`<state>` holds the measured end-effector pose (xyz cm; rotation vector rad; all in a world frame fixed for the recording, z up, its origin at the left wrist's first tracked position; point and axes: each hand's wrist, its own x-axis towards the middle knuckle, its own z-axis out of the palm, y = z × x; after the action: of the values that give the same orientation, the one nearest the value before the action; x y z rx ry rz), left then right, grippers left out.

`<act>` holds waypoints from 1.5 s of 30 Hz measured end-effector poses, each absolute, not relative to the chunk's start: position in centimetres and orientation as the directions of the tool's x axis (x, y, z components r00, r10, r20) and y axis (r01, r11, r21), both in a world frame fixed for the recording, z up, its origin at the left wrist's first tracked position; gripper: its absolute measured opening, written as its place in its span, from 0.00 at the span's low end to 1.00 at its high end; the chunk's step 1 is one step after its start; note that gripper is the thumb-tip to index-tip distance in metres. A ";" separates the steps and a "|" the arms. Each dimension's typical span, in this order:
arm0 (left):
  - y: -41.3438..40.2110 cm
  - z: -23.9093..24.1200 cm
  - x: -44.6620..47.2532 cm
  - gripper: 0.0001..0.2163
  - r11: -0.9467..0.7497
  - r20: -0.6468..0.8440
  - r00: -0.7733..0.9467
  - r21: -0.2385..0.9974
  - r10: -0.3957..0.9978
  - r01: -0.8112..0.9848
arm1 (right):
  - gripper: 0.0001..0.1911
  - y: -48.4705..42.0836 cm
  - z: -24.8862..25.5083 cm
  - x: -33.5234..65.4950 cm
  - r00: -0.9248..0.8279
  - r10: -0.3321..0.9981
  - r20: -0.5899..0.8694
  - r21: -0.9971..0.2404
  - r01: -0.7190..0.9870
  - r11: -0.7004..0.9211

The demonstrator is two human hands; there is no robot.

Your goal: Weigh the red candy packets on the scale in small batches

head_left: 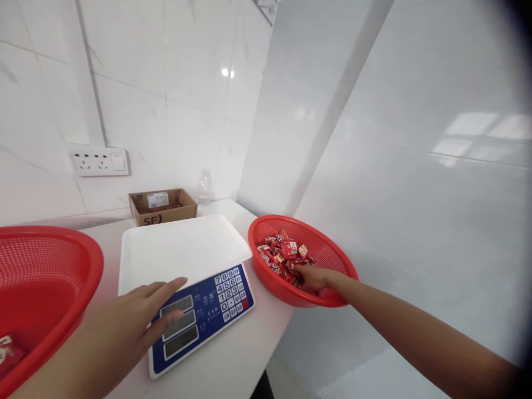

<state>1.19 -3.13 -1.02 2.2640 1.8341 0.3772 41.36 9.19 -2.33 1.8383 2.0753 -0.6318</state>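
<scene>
A white-topped weighing scale point(183, 249) with a blue keypad panel point(208, 310) sits on the counter. My left hand point(137, 313) lies flat over the panel's display, fingers stretched out, holding nothing. To the right a red mesh basket point(328, 249) holds a pile of red-wrapped candies point(282, 255). My right hand point(312, 278) reaches into that basket at its near side, fingers curled down among the candies; what they hold is hidden.
A second red mesh basket point(45, 277) stands at the left edge with a wrapped candy point(8, 349) in it. A small cardboard box point(163, 206) and a clear plastic bottle point(204, 188) stand against the tiled wall. A wall socket point(98, 161) is above. The counter edge drops off at the right.
</scene>
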 end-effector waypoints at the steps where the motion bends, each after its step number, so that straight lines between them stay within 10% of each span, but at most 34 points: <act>1: -3.2 -0.9 1.2 0.25 -0.205 0.061 0.196 0.312 0.979 0.928 | 0.35 9.1 -2.3 41.3 -0.144 0.858 -0.493 -0.133 0.987 0.089; 14: -3.2 -0.5 1.2 0.26 -0.208 0.060 0.200 0.322 0.978 0.924 | 0.15 9.8 -0.6 42.2 -0.115 0.906 -0.407 -0.297 0.955 -0.012; 25: -3.7 0.5 1.5 0.25 -0.201 0.059 0.193 0.321 0.979 0.925 | 0.17 11.1 3.0 43.2 -0.025 0.968 -0.249 -0.641 0.754 -0.146; 45: -4.0 0.6 1.4 0.22 -0.224 0.092 0.205 0.341 0.974 0.913 | 0.15 11.3 6.1 37.7 0.002 0.998 -0.068 -0.856 0.513 -0.059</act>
<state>1.40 -4.04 0.65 2.2648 1.8080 0.4259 37.67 11.34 6.08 2.5300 2.4295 -1.4894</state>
